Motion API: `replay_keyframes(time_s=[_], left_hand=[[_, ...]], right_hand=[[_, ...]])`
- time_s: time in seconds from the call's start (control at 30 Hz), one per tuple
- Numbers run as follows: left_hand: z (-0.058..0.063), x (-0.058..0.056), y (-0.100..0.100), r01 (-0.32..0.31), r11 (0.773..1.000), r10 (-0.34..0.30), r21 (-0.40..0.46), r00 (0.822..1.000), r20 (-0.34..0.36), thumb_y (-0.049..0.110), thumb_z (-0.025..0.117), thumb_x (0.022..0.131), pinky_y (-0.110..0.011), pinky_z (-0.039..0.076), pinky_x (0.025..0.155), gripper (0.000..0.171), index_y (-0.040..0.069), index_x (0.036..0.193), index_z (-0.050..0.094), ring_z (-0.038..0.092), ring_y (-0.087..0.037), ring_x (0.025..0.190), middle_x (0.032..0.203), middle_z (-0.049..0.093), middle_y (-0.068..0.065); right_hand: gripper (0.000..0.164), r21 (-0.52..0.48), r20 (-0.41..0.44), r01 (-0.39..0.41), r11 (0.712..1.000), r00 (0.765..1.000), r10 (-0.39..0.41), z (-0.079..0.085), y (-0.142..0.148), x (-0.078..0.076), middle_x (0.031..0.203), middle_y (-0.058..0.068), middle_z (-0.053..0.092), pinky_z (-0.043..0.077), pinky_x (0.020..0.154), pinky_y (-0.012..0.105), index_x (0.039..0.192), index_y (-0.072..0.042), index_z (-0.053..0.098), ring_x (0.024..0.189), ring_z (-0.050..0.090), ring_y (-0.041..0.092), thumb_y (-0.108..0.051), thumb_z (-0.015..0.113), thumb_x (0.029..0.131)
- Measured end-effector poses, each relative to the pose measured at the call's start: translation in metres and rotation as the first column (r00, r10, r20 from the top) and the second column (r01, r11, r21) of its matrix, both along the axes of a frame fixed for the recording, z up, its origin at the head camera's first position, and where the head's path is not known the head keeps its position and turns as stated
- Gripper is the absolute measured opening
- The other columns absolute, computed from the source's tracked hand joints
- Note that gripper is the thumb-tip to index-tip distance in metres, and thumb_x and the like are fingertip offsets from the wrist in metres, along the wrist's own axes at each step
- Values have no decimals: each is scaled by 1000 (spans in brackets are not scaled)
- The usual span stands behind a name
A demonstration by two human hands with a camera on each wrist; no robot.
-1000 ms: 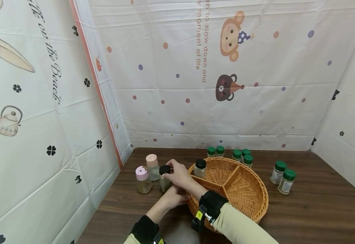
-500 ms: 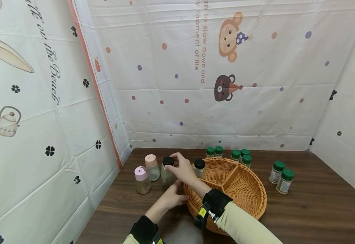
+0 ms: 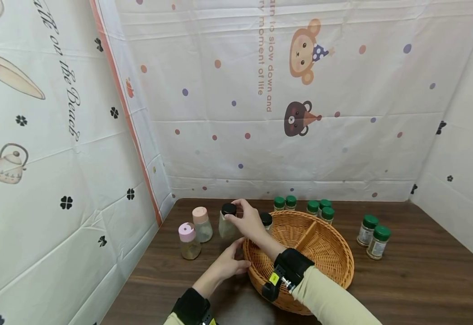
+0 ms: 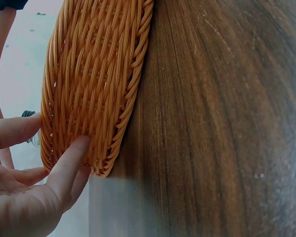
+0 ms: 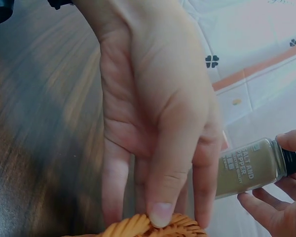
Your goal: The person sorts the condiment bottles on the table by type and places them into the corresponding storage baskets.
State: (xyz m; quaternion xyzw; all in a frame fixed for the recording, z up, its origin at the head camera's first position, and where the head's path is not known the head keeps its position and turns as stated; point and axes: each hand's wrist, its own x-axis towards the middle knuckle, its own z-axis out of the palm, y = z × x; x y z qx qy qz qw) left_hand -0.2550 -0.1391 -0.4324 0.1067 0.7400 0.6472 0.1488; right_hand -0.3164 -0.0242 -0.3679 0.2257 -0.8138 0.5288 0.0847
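My right hand (image 3: 249,221) pinches the black lid of a glass seasoning jar (image 5: 251,168) with greyish contents and white lettering. In the head view this jar hangs left of the round wicker basket (image 3: 330,253) and seems raised off the table. My left hand (image 3: 225,265) grips the basket's left edge; in the left wrist view one digit lies on the outer wall and another on the rim. Inside the basket, at its left side, stands another black-lidded jar (image 3: 266,220), partly hidden by my right hand. Dividers split the basket into compartments.
A pink-lidded jar (image 3: 189,241) and a peach-lidded jar (image 3: 202,225) stand at the left. Several green-lidded jars (image 3: 312,207) line up behind the basket. Two more, including a green-lidded bottle (image 3: 378,243), stand right of it. Patterned cloth walls (image 3: 203,108) border the table.
My right hand has lifted the black-lidded jar away from the pink- and peach-lidded jars, up and to the right, toward the basket. My left hand stays at the basket's edge.
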Motion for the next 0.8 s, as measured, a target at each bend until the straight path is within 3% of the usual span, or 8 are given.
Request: replay_keyframes(time_s=[0.23, 0.53, 0.8], left_hand=[[1, 0, 1, -5, 1000, 5, -7, 1000, 8, -8, 59, 93, -51, 56, 96, 77, -2, 157, 17, 45, -48, 136, 160, 14, -32], [1, 2, 1, -10, 1000, 10, -19, 1000, 5, -7, 60, 93, -50, 56, 96, 77, -1, 157, 18, 45, -47, 136, 159, 20, -31], [1, 1, 1, 0, 1000, 0, -28, 1000, -10, -5, 59, 95, -49, 56, 96, 76, -3, 157, 16, 45, -46, 136, 160, 17, -31]], right_hand=[[38, -16, 17, 15, 1000, 1000, -15, 3, 6, -4, 129, 18, 65, 58, 91, 45, 127, -7, 57, 114, 66, 34, -21, 69, 94], [36, -35, 26, 29, 999, 999, -29, 5, 14, -10, 129, 16, 66, 58, 93, 45, 127, -9, 57, 116, 66, 33, -21, 68, 95], [38, -69, 25, 60, 996, 998, -58, 8, 21, -11, 127, 17, 66, 56, 97, 46, 128, -8, 56, 117, 65, 33, -20, 69, 94]])
